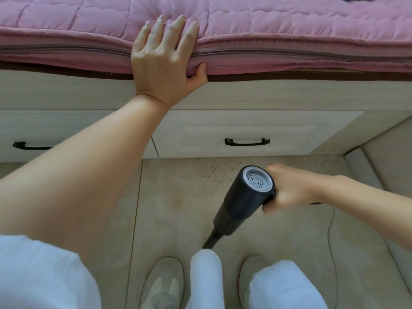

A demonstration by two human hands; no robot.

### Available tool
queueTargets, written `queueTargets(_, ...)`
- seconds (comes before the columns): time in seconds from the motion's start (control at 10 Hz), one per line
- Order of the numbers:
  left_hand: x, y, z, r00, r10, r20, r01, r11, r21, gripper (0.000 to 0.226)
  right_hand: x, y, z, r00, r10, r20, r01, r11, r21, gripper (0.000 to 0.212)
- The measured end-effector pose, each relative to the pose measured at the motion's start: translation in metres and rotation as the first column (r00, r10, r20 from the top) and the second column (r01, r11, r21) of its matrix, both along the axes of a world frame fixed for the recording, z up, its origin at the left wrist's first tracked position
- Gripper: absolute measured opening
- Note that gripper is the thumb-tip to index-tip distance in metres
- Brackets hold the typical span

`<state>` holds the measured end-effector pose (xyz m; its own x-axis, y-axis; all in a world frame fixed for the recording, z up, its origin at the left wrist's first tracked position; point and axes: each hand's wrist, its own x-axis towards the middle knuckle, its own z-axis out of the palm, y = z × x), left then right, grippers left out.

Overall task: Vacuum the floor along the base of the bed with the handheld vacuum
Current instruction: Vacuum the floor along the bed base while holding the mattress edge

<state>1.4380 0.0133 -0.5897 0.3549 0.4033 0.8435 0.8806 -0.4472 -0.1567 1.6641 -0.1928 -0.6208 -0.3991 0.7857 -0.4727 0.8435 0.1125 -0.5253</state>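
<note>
My right hand (287, 188) grips the handle of the black handheld vacuum (243, 197). Its grey rear vent faces the camera, and its narrow nozzle (210, 240) slants down to the tiled floor just ahead of my feet. Fine dark specks of dirt (234, 167) lie scattered on the floor along the base of the bed, beyond the vacuum. My left hand (162, 61) rests on the edge of the pink quilted mattress (289, 41), fingers straight on top and thumb against its side.
The cream bed base has two drawers with black handles (247, 142) (29, 146). A thin cable (332, 241) trails over the floor at the right. A cream skirting and wall (379, 166) close the right corner. My slippers (162, 284) and white trousers fill the bottom.
</note>
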Motion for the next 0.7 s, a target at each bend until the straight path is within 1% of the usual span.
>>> queueTargets(0.1, 0.000, 0.001, -0.001, 1.000, 0.000, 0.013, -0.001, 1.000, 0.011, 0.057, 0.007, 0.003, 0.003, 0.998, -0.057, -0.004, 0.057, 0.995, 0.081, 0.020)
queueTargets(0.2, 0.001, 0.001, -0.001, 1.000, 0.001, 0.018, -0.001, 1.000, 0.008, 0.057, 0.013, 0.007, 0.008, 0.997, -0.080, -0.013, 0.081, 0.990, 0.115, 0.026)
queueTargets(0.3, 0.001, -0.002, 0.002, 1.000, -0.002, 0.018, 0.003, 1.000, -0.020, 0.057, 0.014, 0.006, 0.013, 1.000, -0.030, 0.005, 0.029, 0.997, 0.077, 0.027)
queueTargets(0.4, 0.000, -0.003, 0.002, 1.000, 0.003, 0.011, -0.003, 0.999, -0.035, 0.057, 0.015, 0.004, 0.013, 0.999, -0.034, 0.020, 0.033, 0.996, 0.083, 0.024)
queueTargets(0.5, 0.000, -0.003, 0.002, 1.000, -0.001, 0.016, 0.002, 0.999, -0.044, 0.058, 0.017, 0.004, 0.008, 0.995, -0.097, 0.015, 0.095, 0.988, 0.118, 0.021)
queueTargets(0.6, 0.001, -0.002, 0.000, 1.000, -0.002, 0.016, 0.003, 0.999, -0.042, 0.058, 0.018, 0.004, 0.002, 0.993, -0.119, 0.022, 0.111, 0.968, 0.226, 0.024)
queueTargets(0.7, 0.000, -0.003, 0.002, 1.000, -0.002, 0.017, 0.003, 0.999, -0.046, 0.057, 0.018, 0.008, 0.001, 0.995, -0.095, 0.040, 0.081, 0.959, 0.272, 0.026)
